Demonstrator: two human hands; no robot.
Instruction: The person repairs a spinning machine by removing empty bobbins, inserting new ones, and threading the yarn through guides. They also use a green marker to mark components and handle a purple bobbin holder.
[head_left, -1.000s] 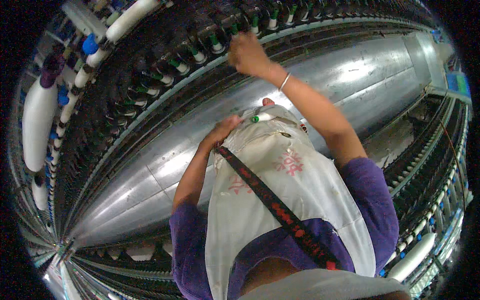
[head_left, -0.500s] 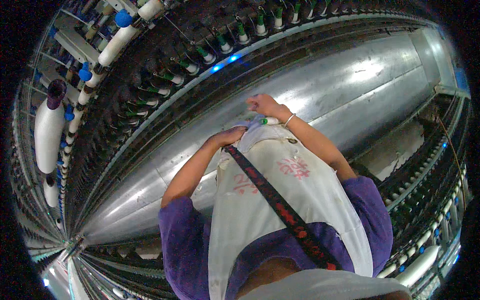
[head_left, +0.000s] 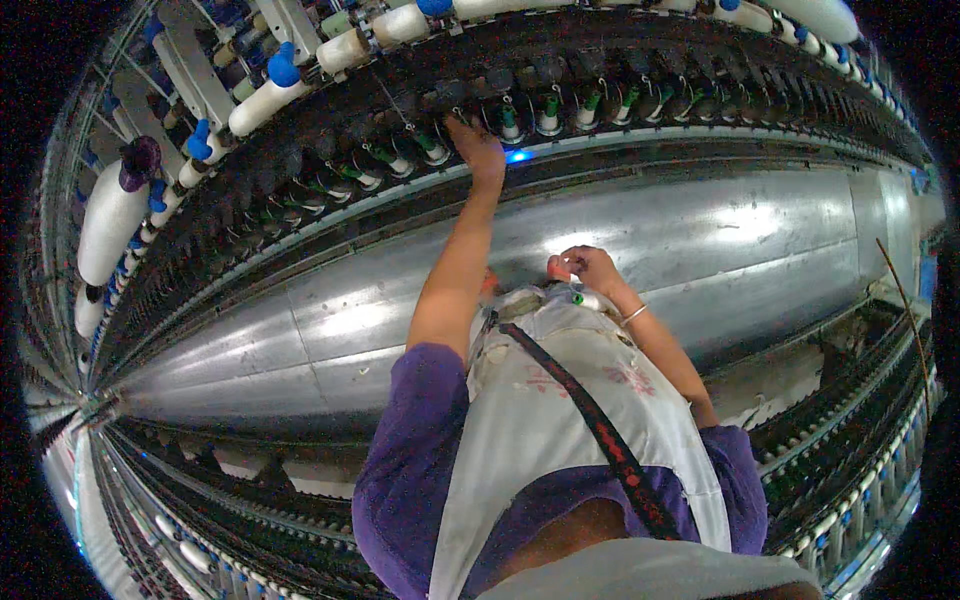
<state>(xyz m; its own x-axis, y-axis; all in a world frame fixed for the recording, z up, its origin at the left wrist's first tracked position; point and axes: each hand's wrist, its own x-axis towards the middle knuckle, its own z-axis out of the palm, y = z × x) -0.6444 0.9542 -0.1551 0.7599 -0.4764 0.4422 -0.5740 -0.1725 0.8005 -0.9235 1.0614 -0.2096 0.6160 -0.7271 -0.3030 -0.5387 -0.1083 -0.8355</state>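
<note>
My left hand (head_left: 477, 148) reaches up into the row of bobbins on the spinning frame, at one spindle position. Its fingers are dark and partly hidden, so what they grip cannot be made out. Beside it stand white bobbins with green tops, one to its left (head_left: 433, 149) and one to its right (head_left: 510, 124). My right hand (head_left: 594, 270) is closed in a pinch in front of my apron, on a small orange-red piece (head_left: 560, 268) whose kind is unclear. Just below, a white bobbin with a green end (head_left: 578, 298) pokes out at the apron's (head_left: 570, 370) top.
A long, shiny metal cover (head_left: 380, 320) runs between me and the bobbin row. A blue light (head_left: 520, 156) glows on the rail. Large white yarn packages (head_left: 112, 235) hang at the left, and white rollers with blue knobs (head_left: 283, 66) line the top. Another machine row runs behind me.
My left hand has moved from the apron up to the bobbin row. My right hand has shifted right and down, and an orange-red piece now shows at its fingers. The view has moved too.
</note>
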